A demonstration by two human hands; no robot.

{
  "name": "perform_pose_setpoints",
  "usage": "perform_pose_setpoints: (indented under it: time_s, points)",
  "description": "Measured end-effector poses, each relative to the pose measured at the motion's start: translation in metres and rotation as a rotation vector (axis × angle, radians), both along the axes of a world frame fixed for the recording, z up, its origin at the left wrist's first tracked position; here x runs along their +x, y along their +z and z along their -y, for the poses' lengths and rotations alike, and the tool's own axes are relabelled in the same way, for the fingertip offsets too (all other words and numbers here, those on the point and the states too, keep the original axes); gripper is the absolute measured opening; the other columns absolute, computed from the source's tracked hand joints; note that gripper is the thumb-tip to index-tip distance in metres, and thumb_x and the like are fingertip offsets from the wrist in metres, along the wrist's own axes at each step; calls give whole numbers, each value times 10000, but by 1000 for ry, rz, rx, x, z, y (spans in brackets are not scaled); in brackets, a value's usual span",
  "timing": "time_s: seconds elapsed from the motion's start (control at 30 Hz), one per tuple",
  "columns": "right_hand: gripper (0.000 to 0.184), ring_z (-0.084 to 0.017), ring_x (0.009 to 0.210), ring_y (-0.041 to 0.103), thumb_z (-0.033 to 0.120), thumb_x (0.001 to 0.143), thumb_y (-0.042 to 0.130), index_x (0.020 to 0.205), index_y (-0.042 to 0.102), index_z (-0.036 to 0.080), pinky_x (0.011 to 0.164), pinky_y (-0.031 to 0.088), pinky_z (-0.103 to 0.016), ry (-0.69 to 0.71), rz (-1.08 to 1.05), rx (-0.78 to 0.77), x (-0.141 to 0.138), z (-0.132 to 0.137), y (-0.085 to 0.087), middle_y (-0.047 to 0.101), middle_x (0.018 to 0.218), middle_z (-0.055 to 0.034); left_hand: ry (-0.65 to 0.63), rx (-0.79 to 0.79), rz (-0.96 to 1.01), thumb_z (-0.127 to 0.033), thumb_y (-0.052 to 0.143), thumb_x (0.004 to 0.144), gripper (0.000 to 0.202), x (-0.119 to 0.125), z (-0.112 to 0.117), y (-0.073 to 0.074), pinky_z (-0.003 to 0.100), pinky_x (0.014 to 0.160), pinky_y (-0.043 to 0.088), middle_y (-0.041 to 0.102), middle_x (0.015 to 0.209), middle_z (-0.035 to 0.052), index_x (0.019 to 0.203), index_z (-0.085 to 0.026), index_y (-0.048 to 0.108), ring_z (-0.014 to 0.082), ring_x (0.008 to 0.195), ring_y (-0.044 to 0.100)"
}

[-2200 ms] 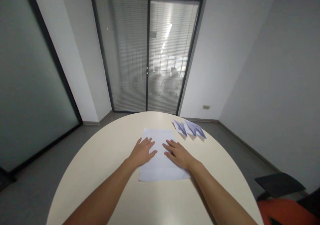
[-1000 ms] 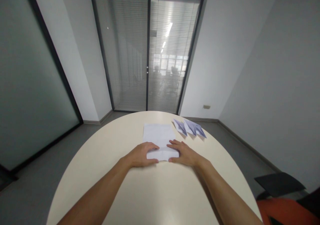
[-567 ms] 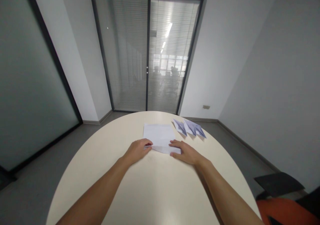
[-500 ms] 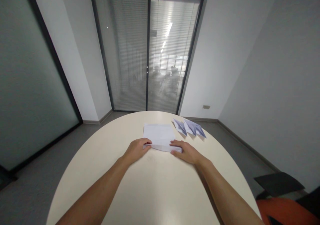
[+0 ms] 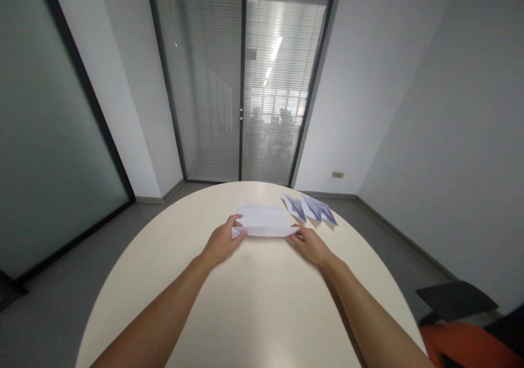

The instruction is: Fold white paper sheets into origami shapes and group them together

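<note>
Both bare forearms run up from the bottom edge, angling in toward the middle, elbows out of sight, wrists straight. Left hand (image 5: 221, 242) is palm down, back of the hand to the camera, its fingers (image 5: 234, 223) curled forward with the thumb tucked in beneath them: a pinch. Right hand (image 5: 311, 244) mirrors it across a clear gap, turned slightly inward, fingers (image 5: 297, 238) drawn together at the tips, thumb closing against them — a tight pinch here too. The two hands sit level with each other, well apart, stretched far out ahead — neither arm crosses the other.
</note>
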State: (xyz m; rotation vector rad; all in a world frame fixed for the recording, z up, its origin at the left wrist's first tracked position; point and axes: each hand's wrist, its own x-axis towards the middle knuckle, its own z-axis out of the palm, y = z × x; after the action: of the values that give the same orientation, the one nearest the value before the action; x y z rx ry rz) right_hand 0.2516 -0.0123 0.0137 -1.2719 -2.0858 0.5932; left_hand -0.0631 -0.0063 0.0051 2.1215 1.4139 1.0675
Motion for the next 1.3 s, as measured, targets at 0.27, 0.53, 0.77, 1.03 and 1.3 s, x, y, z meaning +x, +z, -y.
perform_pose_setpoints:
  time_s: [0.27, 0.53, 0.77, 1.03, 1.3]
  points:
    - [309, -282, 986, 654, 409, 903, 538, 1094, 657, 199, 881, 510, -402, -36, -55, 11, 6, -12, -15, 730, 1062, -92, 69, -23, 26, -351, 582, 880, 451, -4, -11, -12, 255, 671, 442, 571, 728, -35, 1312, -236, 518, 159, 686, 594]
    - [353, -256, 858, 636, 468, 920, 514, 1128, 621, 204, 784, 505, -366, -123, -11, 24, 4, -14, -14, 723, 918, -78, 96, 11, 74, -331, 596, 878, 427, -3, -14, -14, 246, 630, 409, 523, 684, -54, 1289, -240, 526, 149, 620, 560]
    - [384, -216, 745, 608, 512, 920, 510, 1109, 605, 191, 700, 469, -319, -130, -13, 29, 4, -13, -15, 695, 829, -48, 102, -16, 66, -320, 597, 882, 430, -4, -13, -12, 256, 651, 440, 590, 738, -31, 1298, -243, 514, 159, 635, 593]
    - [524, -193, 706, 583, 524, 899, 534, 1287, 528, 171, 665, 441, -299, -167, -63, 10, 2, -14, -20, 649, 772, -14, 97, -25, 28, -340, 581, 904, 560, -6, -11, -13, 311, 810, 500, 697, 944, 51, 1428, -238, 414, 214, 890, 688]
    - [527, -205, 730, 599, 493, 896, 529, 1297, 510, 151, 674, 455, -320, -207, -70, 16, -2, -17, -27, 650, 836, -43, 124, -28, -82, -398, 522, 943, 608, -1, -4, -9, 396, 921, 499, 666, 1218, 127, 1491, -227, 322, 280, 1093, 655]
